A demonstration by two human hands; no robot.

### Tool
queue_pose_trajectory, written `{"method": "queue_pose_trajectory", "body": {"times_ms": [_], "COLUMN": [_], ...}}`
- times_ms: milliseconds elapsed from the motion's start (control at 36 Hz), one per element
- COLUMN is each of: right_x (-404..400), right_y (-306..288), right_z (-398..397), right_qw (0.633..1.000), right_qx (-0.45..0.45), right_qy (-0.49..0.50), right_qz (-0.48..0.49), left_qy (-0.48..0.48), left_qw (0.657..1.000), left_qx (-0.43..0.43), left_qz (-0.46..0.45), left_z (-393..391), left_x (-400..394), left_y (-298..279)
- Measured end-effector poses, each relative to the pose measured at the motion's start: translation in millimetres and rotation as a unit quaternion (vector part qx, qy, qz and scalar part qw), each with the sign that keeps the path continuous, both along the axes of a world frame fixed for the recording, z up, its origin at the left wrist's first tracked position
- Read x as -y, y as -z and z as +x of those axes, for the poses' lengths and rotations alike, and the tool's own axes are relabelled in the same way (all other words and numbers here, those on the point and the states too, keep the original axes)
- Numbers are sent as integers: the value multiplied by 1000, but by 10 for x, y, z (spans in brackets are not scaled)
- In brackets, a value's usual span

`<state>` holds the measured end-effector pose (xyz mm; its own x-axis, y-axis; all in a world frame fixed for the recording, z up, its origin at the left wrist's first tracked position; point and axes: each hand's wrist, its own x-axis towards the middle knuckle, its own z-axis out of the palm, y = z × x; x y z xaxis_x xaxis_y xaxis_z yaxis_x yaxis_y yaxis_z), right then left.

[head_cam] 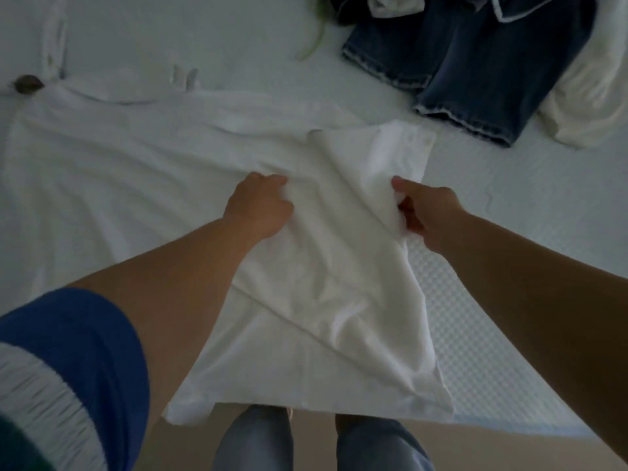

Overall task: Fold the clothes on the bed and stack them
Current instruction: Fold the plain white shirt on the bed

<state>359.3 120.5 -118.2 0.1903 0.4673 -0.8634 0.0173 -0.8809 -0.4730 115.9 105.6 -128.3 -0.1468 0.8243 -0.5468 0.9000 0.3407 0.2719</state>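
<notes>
A large white garment (142, 171) lies spread across the bed, and its near part hangs over the bed's front edge. My left hand (260, 209) grips a bunch of this white fabric near the middle. A little to the right, my right hand (423, 212) pinches a raised fold of the same garment, with the thumb on top. Between the two hands the cloth is lifted and creased.
Dark blue jeans (475, 73) lie at the back right, with other dark clothes piled behind them. A cream cloth (594, 96) sits at the far right. The pale bed sheet (509, 215) shows on the right. My legs (258, 440) stand below the bed's edge.
</notes>
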Motion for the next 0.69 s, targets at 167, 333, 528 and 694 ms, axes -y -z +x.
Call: {"method": "queue_pose_trajectory", "body": {"times_ms": [167, 333, 528, 694], "right_x": [-329, -551, -921, -1088], "right_y": [-17, -109, -201, -239], "right_z": [-36, 133, 148, 167], "right_qw": [997, 992, 994, 988], "right_qx": [-52, -60, -68, 8], "right_qy": [51, 87, 54, 97], "right_qz": [31, 64, 61, 122], "left_qy": [19, 16, 76, 132], "left_qw": [999, 990, 984, 974], "left_qx": [-3, -46, -102, -147], "left_qz": [34, 133, 121, 111], "left_z": [-137, -505, -979, -1375], "left_x": [-142, -568, -1119, -1364], "left_y": [12, -84, -111, -140]}}
